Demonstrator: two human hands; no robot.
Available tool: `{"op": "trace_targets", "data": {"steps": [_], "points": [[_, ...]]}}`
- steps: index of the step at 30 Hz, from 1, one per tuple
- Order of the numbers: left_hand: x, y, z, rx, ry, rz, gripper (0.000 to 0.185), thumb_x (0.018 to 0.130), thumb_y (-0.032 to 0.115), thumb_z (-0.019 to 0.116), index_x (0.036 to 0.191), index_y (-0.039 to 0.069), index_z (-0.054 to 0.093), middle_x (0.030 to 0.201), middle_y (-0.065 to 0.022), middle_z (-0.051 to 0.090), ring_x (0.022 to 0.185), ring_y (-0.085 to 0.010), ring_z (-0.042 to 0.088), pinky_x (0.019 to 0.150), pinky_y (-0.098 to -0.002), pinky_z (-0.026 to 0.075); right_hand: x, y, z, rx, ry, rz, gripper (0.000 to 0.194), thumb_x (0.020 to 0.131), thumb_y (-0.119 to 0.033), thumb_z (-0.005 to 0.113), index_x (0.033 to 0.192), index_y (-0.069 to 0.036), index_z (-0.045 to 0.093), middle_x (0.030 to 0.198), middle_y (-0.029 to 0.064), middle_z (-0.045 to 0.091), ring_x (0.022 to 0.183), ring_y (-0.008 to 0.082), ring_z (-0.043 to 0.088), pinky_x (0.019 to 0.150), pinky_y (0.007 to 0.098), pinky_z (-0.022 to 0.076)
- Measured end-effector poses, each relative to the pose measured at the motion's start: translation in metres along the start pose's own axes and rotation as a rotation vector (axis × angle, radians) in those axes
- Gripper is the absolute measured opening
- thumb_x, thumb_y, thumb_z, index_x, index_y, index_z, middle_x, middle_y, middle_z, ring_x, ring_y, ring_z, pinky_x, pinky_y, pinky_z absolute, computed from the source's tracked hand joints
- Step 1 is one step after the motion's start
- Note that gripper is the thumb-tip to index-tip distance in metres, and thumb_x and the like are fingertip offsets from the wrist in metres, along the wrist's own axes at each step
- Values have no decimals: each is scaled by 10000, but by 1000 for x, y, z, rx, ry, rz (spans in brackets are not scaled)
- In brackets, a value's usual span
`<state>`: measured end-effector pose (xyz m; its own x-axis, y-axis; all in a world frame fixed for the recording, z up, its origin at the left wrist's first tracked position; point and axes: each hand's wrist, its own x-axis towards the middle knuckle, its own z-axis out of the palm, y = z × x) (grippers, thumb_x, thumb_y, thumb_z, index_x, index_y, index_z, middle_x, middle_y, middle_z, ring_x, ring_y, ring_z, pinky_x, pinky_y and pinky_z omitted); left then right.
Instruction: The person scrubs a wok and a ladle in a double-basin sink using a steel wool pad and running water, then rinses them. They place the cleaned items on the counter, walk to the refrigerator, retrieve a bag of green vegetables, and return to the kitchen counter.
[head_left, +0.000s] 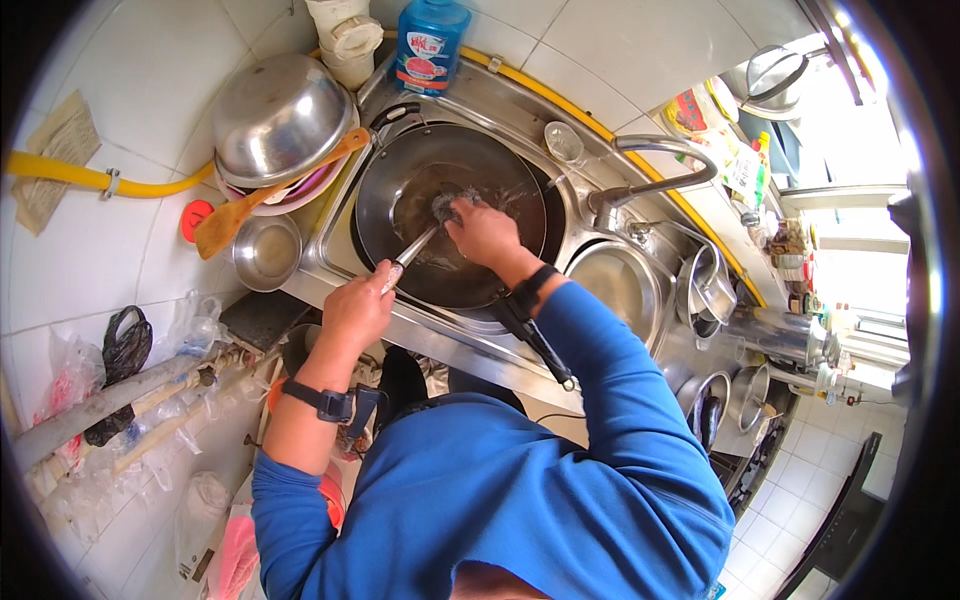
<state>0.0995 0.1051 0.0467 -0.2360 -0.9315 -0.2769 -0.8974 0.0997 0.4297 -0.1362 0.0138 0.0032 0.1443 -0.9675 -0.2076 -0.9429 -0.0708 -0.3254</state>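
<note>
My left hand (357, 307) grips the handle of a metal utensil (415, 247), whose shaft runs up into a dark wok (382, 180). In my right hand (487, 234) is a steel wool scourer (448, 204), pressed around the utensil's far end over the wok. The scourer and my fingers hide that end, so its kind cannot be told. Some water lies in the bottom of the wok. It sits across the left sink basin, its black long handle (551, 356) pointing towards me beneath my right forearm.
A wooden spatula (225, 225) leans against an upturned steel bowl (274, 120) on the left. Behind the wok stands a blue detergent bottle (431, 49). A curved faucet (660, 142) and a steel basin (615, 285) are on the right, with a glass (562, 141) near the back edge.
</note>
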Motion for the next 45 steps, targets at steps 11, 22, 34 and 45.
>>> {"op": "trace_targets", "data": {"steps": [11, 22, 34, 45], "points": [[9, 2, -9, 40, 19, -26, 466, 881, 240, 628, 1329, 127, 569, 834, -191, 668, 801, -385, 659, 724, -483, 524, 39, -13, 10, -16, -53, 75, 303, 914, -368, 500, 1083, -164, 646, 1008, 171, 692, 971, 391, 655, 834, 501, 529], [11, 2, -7, 49, 2, -35, 460, 885, 237, 622, 1323, 108, 566, 860, -195, 680, 820, -376, 666, 720, -489, 526, -3, -61, 10, 177, 11, -28, 247, 862, -309, 524, 937, -126, 672, 929, 164, 709, 887, 378, 680, 791, 485, 546], [-18, -2, -25, -19, 2, -107, 455, 882, 240, 625, 1315, 107, 591, 906, -198, 686, 878, -386, 652, 775, -479, 515, 53, 57, 21, -60, 156, 162, 255, 832, -228, 588, 1035, -132, 711, 1092, 197, 616, 998, 394, 642, 860, 471, 538], [-18, -16, -31, 13, -28, -42, 471, 880, 236, 631, 1334, 124, 566, 910, -177, 682, 862, -369, 658, 763, -470, 522, 93, 59, 86, 817, 50, 327, 309, 778, -144, 652, 1076, -88, 710, 959, 209, 707, 897, 359, 688, 806, 421, 544]]}}
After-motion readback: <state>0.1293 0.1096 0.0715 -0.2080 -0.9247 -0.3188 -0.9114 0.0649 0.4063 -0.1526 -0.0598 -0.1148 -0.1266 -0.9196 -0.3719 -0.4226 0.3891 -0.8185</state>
